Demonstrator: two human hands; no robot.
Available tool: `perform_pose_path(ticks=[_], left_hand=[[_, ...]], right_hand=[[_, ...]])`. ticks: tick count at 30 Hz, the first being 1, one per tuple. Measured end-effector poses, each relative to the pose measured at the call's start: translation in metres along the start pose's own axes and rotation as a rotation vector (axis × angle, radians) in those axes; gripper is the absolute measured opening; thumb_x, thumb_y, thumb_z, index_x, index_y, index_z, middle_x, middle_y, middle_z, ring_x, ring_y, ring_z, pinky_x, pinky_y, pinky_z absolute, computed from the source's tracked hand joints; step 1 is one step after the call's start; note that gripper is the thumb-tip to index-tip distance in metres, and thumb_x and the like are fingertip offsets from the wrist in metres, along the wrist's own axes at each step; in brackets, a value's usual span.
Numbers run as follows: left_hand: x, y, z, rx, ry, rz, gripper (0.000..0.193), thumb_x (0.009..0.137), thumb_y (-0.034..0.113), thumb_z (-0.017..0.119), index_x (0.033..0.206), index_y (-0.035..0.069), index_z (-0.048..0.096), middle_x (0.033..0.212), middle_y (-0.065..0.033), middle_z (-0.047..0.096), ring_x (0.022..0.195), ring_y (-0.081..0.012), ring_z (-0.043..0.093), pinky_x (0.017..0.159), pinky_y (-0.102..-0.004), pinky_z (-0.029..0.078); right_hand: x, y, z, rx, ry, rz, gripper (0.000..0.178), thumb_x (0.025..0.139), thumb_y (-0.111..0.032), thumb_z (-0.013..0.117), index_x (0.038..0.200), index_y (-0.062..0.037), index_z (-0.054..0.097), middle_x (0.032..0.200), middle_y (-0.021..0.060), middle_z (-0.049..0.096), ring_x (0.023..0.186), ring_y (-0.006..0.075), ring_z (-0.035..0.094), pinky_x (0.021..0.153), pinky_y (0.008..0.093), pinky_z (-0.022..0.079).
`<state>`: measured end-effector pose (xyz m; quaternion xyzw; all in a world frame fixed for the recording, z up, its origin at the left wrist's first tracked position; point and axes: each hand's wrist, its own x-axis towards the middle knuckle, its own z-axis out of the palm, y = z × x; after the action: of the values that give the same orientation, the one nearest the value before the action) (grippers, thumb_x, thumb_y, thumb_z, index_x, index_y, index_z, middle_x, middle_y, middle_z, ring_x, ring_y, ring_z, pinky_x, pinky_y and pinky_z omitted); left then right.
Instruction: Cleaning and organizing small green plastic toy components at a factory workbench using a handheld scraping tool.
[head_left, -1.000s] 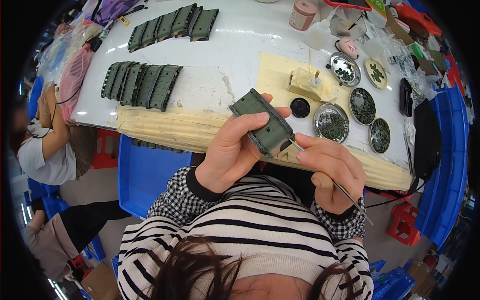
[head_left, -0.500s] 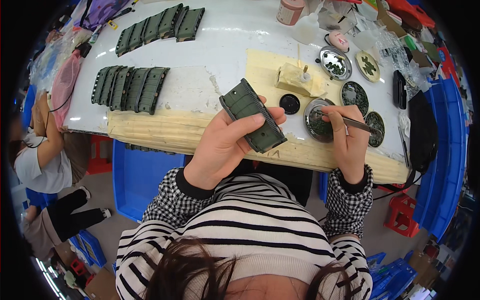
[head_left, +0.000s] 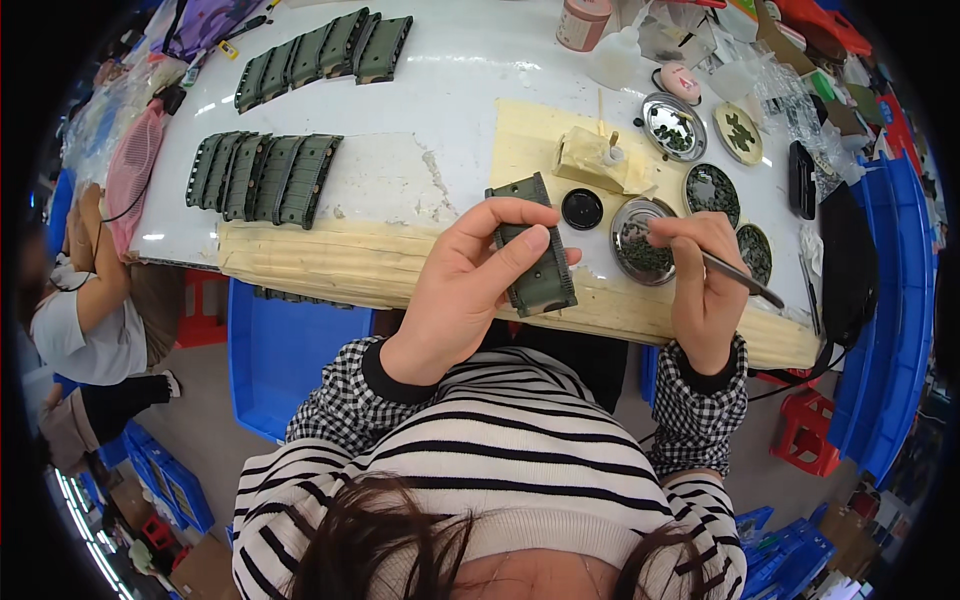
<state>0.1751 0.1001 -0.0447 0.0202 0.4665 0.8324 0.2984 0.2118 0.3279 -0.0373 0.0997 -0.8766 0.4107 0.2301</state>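
Held in my left hand (head_left: pixel 468 268), fingers wrapped over its face, is a dark green rectangular panel (head_left: pixel 545 287) with ribbed edges. It tilts over the front edge of the table. My right hand (head_left: pixel 706 285) pinches metal tweezers (head_left: pixel 742 278), whose back end points down to the right. Their tips are hidden by my fingers beside a round metal dish (head_left: pixel 622 222). Small dark green pieces (head_left: pixel 645 258) lie in that dish. Close behind my right hand are two more round dishes of green bits, one larger (head_left: pixel 712 193) and one smaller (head_left: pixel 755 255).
Rows of similar green panels (head_left: pixel 265 178) lie at the left. A black round cap (head_left: pixel 581 208) and a yellowish wrapped block (head_left: pixel 603 160) sit mid-table. Farther back stand a pink jar (head_left: pixel 583 25) and a squeeze bottle (head_left: pixel 615 60). A blue bin (head_left: pixel 290 350) is below the table edge.
My left hand has shifted right and turned the panel more upright, with the fingers now over its face. The tweezers' back end has swung downward in my right hand.
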Motion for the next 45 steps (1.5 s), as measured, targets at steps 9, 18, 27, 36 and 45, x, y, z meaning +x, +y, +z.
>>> perform_pose_path(ticks=[9, 18, 27, 36, 45], left_hand=[[0.006, -0.014, 0.002, 0.007, -0.103, -0.011, 0.017, 0.102, 0.018, 0.052, 0.104, 0.003, 0.058, 0.111, -0.0053, 0.062, 0.1, -0.0088, 0.058, 0.087, -0.025, 0.049], [0.005, -0.015, 0.001, -0.066, -0.099, 0.014, 0.017, 0.102, 0.019, 0.05, 0.103, 0.004, 0.057, 0.117, -0.0076, 0.062, 0.098, -0.0114, 0.062, 0.086, -0.0285, 0.053], [0.006, -0.021, 0.002, -0.116, -0.064, 0.084, 0.02, 0.102, 0.02, 0.049, 0.108, 0.004, 0.059, 0.127, -0.0104, 0.058, 0.102, -0.014, 0.062, 0.09, -0.0321, 0.053], [0.006, -0.022, 0.003, -0.122, -0.07, 0.119, 0.019, 0.102, 0.019, 0.05, 0.108, 0.004, 0.06, 0.128, -0.0105, 0.057, 0.103, -0.0147, 0.062, 0.091, -0.0329, 0.053], [0.006, -0.024, 0.004, -0.1, -0.047, 0.14, 0.019, 0.102, 0.018, 0.05, 0.109, 0.003, 0.06, 0.128, -0.0112, 0.057, 0.103, -0.0155, 0.062, 0.09, -0.033, 0.054]], right_hand=[[0.012, -0.041, 0.005, -0.038, -0.133, -0.303, 0.025, 0.078, -0.019, 0.074, 0.097, -0.0028, 0.07, 0.084, 0.0095, 0.066, 0.081, 0.0279, 0.061, 0.071, 0.0353, 0.05], [-0.004, -0.038, 0.021, 0.381, -0.048, 0.0, 0.019, 0.095, -0.013, 0.058, 0.102, 0.0022, 0.068, 0.088, 0.0118, 0.067, 0.078, 0.0214, 0.064, 0.07, 0.0293, 0.05], [-0.005, -0.04, 0.031, 0.382, 0.005, -0.008, 0.023, 0.099, -0.013, 0.053, 0.105, 0.0031, 0.068, 0.089, 0.0114, 0.068, 0.077, 0.0173, 0.063, 0.07, 0.027, 0.05], [-0.006, -0.042, 0.032, 0.42, 0.032, 0.02, 0.023, 0.099, -0.014, 0.053, 0.104, 0.0028, 0.068, 0.089, 0.0112, 0.068, 0.079, 0.0168, 0.064, 0.071, 0.0268, 0.049], [-0.006, -0.042, 0.033, 0.412, 0.028, 0.013, 0.023, 0.099, -0.013, 0.052, 0.104, 0.0032, 0.068, 0.09, 0.0117, 0.068, 0.079, 0.0173, 0.064, 0.071, 0.0271, 0.05]])
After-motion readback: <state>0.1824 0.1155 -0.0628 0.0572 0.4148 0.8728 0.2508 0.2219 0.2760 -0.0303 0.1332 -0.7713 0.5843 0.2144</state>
